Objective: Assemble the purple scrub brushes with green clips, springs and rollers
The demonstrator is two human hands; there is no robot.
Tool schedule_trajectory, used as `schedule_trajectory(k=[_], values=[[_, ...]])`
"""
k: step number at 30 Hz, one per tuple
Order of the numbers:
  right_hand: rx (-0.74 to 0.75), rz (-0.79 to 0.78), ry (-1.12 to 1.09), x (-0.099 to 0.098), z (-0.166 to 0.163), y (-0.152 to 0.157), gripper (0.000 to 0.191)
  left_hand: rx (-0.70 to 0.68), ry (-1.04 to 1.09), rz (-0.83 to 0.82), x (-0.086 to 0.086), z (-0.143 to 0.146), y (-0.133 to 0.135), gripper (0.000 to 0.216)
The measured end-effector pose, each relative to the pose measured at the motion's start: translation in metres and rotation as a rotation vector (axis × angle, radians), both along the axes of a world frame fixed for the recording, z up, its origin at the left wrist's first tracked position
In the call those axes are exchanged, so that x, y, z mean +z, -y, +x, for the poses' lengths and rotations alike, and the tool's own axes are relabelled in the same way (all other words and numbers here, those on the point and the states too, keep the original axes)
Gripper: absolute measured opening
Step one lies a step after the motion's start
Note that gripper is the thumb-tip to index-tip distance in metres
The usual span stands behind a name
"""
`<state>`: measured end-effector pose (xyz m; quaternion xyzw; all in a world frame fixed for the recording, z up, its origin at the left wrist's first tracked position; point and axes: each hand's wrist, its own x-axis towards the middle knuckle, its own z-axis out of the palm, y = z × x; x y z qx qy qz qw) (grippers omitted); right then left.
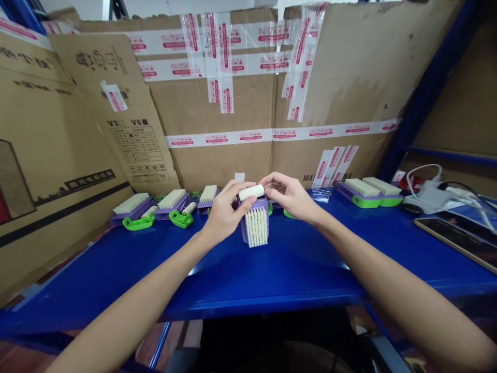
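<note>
A purple brush with white bristles (256, 225) stands on end over the blue table (272, 269), bristles facing me. A white oblong piece (251, 192) sits at its top. My left hand (223, 212) grips the brush body from the left, fingers curled round it and touching the white piece. My right hand (289, 196) pinches the right end of the white piece and the brush's top. Both hands are closed on the brush.
A row of purple brushes with green handles (155, 207) lies at the left rear. Two finished brushes (367, 191) lie at the right rear. A phone (458, 241), a charger and cables (430, 194) sit at the right. Taped cardboard boxes (233, 93) wall the back.
</note>
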<state>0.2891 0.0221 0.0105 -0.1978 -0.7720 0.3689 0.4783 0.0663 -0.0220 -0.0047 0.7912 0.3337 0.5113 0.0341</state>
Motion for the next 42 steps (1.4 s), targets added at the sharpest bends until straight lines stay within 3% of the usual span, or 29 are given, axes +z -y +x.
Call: schedule_trajectory(k=[8,15,22,34,42], values=[[0.085,-0.08,-0.017,-0.0003,0.0048,-0.0039,0.022,0.002,-0.018,-0.016,0.0001,-0.0034,-0.0039,0.025],[0.075,-0.043,-0.005,0.0004,0.0038,-0.0032,0.022,0.004,-0.021,-0.02,0.0,-0.0041,-0.0042,0.025],[-0.027,0.053,-0.027,-0.0008,-0.0035,0.0033,0.013,0.038,-0.043,0.011,0.0004,-0.0012,0.001,0.025],[-0.001,-0.01,-0.062,-0.0015,-0.0009,-0.0011,0.024,0.069,-0.101,0.077,0.0038,-0.0035,0.001,0.028],[0.031,-0.078,-0.096,-0.0051,-0.0028,-0.0035,0.027,-0.048,-0.12,0.025,0.0062,-0.0063,-0.0028,0.03]])
